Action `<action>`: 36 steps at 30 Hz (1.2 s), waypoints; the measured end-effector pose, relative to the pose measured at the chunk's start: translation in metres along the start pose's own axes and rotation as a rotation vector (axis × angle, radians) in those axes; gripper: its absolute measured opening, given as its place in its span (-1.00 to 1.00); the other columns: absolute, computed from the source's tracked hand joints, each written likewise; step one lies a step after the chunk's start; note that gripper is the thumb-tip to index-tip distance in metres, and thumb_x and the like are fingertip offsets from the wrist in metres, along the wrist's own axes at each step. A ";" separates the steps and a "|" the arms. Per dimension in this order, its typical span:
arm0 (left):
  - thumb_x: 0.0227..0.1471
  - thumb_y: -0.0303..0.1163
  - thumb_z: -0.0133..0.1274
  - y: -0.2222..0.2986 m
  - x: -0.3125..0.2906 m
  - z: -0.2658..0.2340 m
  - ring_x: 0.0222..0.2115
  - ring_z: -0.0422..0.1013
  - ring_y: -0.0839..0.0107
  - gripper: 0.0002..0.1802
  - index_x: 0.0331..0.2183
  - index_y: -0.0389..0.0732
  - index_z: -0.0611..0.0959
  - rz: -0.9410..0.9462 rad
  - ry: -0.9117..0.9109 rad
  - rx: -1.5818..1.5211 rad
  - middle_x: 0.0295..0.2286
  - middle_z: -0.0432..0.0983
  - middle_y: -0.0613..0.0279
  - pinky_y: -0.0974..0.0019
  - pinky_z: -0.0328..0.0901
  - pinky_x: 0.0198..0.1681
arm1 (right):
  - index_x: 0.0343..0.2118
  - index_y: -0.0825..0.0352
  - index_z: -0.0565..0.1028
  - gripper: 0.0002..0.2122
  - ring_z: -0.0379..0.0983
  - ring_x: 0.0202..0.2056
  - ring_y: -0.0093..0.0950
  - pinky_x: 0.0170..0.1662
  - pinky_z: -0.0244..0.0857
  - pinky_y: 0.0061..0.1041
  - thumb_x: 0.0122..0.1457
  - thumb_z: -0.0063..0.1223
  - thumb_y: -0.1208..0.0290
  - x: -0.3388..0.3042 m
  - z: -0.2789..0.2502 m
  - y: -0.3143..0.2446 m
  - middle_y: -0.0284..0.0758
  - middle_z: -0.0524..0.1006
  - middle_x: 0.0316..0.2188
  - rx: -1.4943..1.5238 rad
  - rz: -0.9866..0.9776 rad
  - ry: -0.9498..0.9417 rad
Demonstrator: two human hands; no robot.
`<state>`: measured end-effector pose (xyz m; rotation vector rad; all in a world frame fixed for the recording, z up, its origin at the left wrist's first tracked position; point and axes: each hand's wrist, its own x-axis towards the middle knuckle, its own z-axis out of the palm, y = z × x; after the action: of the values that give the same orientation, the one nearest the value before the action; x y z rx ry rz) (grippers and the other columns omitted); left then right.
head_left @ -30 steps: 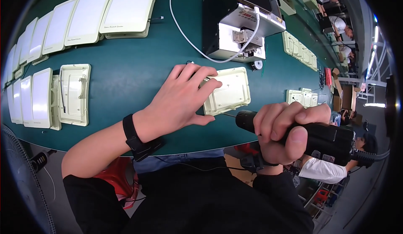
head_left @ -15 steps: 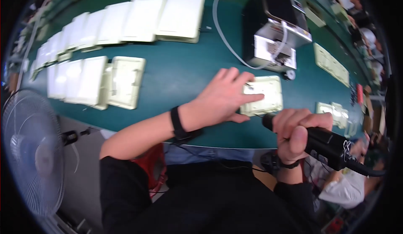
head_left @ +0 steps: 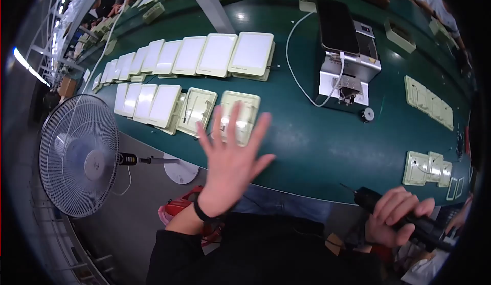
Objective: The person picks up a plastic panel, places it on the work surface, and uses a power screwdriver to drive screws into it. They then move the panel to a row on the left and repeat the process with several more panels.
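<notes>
Left hand (head_left: 232, 165) hovers fingers spread over a pale plastic housing (head_left: 239, 117) at 12 o'clock; right hand (head_left: 394, 217), 4 o'clock, has its grip wrapped tight round a black electric screwdriver (head_left: 409, 222).

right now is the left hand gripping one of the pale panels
No, the left hand is spread open with fingers apart, over the pale panel without closing on it.

Panels (head_left: 240, 116) on table (head_left: 327, 147), fan (head_left: 79, 154) left

A: Which panel lies nearest the spread hand?
B: The pale green rectangular plastic panel (head_left: 241, 116), open side up, flat on the table, partly behind fingers.
A: And the tool?
B: The black handheld electric screwdriver (head_left: 409, 222), lying tilted below the table edge.
</notes>
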<state>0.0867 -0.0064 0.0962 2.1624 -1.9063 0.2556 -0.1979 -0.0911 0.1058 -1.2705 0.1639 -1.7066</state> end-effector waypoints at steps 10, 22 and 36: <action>0.09 0.10 0.16 0.338 0.094 0.212 0.29 0.18 0.03 -0.31 0.13 -0.12 0.60 0.852 0.183 -0.730 0.20 0.36 0.01 -0.33 -0.08 0.40 | -0.22 0.33 0.33 -0.68 0.30 -0.61 -0.35 -0.53 0.23 -0.37 0.30 0.21 0.22 0.022 -0.035 -0.119 -0.19 0.41 -0.57 0.166 0.041 -0.462; 0.10 -0.36 0.03 0.100 0.016 0.089 0.20 0.34 0.14 -0.43 0.17 -0.23 0.53 0.623 -0.085 -0.331 0.12 0.44 0.03 -0.05 0.19 0.32 | -0.23 0.26 0.28 -0.78 0.19 -0.74 -0.60 -0.67 0.14 -0.59 0.27 0.12 0.35 0.075 0.003 -0.037 -0.41 0.31 -0.65 0.002 0.086 -0.187; 0.07 0.07 0.25 0.041 -0.023 0.071 0.27 0.26 0.03 -0.23 0.23 -0.08 0.51 0.338 -0.174 -0.500 0.22 0.36 0.02 -0.20 0.11 0.36 | -0.14 0.29 0.35 -0.85 0.20 -0.70 -0.53 -0.58 0.19 -0.44 0.35 -0.03 0.35 0.127 0.078 0.111 -0.34 0.31 -0.61 -0.502 0.062 -0.072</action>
<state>0.0412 -0.0106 0.0242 1.5794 -2.1389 -0.3309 -0.0670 -0.2117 0.1587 -1.6672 0.6118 -1.6167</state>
